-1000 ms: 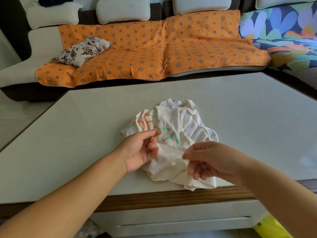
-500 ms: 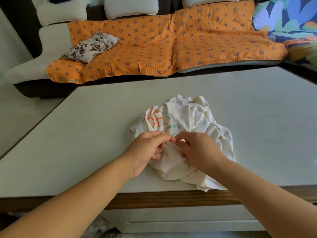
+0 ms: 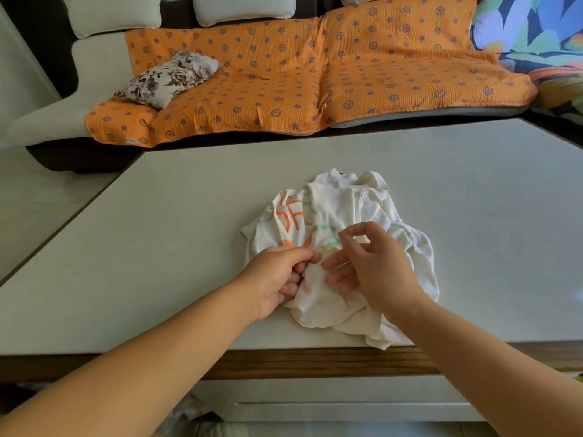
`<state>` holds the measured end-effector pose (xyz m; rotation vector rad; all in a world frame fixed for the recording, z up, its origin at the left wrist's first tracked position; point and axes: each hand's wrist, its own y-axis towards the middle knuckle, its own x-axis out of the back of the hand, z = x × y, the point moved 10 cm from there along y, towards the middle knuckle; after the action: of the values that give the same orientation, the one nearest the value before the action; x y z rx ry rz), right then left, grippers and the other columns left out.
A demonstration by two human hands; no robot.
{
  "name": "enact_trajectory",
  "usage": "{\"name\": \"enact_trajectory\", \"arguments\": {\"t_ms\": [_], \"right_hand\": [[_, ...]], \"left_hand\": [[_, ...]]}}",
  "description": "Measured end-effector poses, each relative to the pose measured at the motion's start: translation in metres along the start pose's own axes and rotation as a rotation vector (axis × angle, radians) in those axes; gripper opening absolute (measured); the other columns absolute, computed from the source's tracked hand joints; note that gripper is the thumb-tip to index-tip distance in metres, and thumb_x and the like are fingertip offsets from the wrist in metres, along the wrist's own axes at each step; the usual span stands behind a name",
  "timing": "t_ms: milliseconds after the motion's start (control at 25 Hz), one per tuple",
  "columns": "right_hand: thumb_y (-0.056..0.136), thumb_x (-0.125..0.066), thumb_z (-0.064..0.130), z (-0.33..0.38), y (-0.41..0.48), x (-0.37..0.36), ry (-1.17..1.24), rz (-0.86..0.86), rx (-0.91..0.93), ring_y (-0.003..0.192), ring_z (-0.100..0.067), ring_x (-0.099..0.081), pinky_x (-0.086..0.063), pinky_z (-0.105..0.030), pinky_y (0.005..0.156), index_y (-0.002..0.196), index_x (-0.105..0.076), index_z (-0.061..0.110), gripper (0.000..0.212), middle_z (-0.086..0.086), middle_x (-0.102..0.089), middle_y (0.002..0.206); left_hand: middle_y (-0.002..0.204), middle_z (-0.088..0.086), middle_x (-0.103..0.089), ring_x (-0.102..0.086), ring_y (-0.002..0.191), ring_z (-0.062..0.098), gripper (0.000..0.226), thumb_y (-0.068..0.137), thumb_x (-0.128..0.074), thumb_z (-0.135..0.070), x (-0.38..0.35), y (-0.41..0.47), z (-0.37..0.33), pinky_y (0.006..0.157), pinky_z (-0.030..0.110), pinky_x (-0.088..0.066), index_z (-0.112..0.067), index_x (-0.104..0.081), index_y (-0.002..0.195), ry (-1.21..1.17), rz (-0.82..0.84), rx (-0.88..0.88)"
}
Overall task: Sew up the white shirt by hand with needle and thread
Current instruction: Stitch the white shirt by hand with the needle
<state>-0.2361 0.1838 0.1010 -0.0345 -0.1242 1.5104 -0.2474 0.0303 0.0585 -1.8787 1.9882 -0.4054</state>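
A crumpled white shirt (image 3: 344, 203) with orange and green print lies on the pale table (image 3: 164, 247) near its front edge. My left hand (image 3: 277, 275) pinches a fold of the shirt at its near left side. My right hand (image 3: 375, 269) hovers over the middle of the shirt, thumb and forefinger pressed together on a thin needle (image 3: 347, 228) whose tip sticks up just above them. The other right fingers are spread toward the left hand. Any thread is too fine to make out.
The table's wooden front edge (image 3: 284, 361) runs just below the shirt, with a drawer front under it. Behind the table stands a sofa with an orange patterned cover (image 3: 284, 77) and a floral cushion (image 3: 170, 77).
My right hand has lifted away from the left, rising and shifting right with its fingertips pinched. The left hand keeps its hold on the fabric. The view has tilted down slightly.
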Motion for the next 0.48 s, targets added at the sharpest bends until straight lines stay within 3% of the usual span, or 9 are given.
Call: {"name": "enact_trajectory", "arguments": {"t_ms": [120,240,360,480], "right_hand": [[0.1,-0.054,0.022,-0.018,0.01,0.013,0.122,-0.064,-0.156,0.058,-0.021,-0.069,-0.049,-0.027,0.047,0.1,-0.057,0.012,0.01,-0.007,-0.073,0.086],[0.099,-0.052,0.009,-0.035,0.017,0.02,0.496,-0.044,-0.302,0.059,-0.018,-0.069,-0.051,-0.024,0.044,0.1,-0.055,0.009,0.003,-0.011,-0.067,0.095],[0.102,-0.042,0.004,-0.04,0.018,0.019,0.824,0.009,-0.378,0.061,-0.02,-0.072,-0.056,-0.022,0.047,0.115,-0.051,0.004,0.016,-0.015,-0.069,0.089],[0.103,-0.041,0.004,-0.045,0.019,0.023,0.848,-0.012,-0.387,0.059,-0.024,-0.073,-0.06,-0.027,0.052,0.099,-0.052,0.003,0.012,-0.017,-0.064,0.083]], "left_hand": [[0.053,-0.004,-0.042,-0.026,0.037,0.004,0.017,0.093,-0.055,-0.013,0.004,0.002,0.004,0.034,0.014,-0.021,-0.013,-0.059,0.076,-0.081,0.007,0.053],[0.056,-0.001,-0.045,-0.028,0.037,0.006,0.021,0.092,-0.046,-0.014,0.004,0.008,0.008,0.035,0.014,-0.027,-0.013,-0.052,0.072,-0.237,0.021,0.117],[0.058,0.0,-0.044,-0.028,0.038,0.008,0.02,0.086,-0.044,-0.013,0.001,0.013,0.004,0.038,0.016,-0.027,-0.014,-0.045,0.066,-0.419,0.049,0.129],[0.062,0.0,-0.053,-0.026,0.037,0.006,0.021,0.087,-0.051,-0.01,-0.002,0.015,-0.007,0.036,0.015,-0.024,-0.016,-0.046,0.068,-0.335,0.051,0.056]]}}
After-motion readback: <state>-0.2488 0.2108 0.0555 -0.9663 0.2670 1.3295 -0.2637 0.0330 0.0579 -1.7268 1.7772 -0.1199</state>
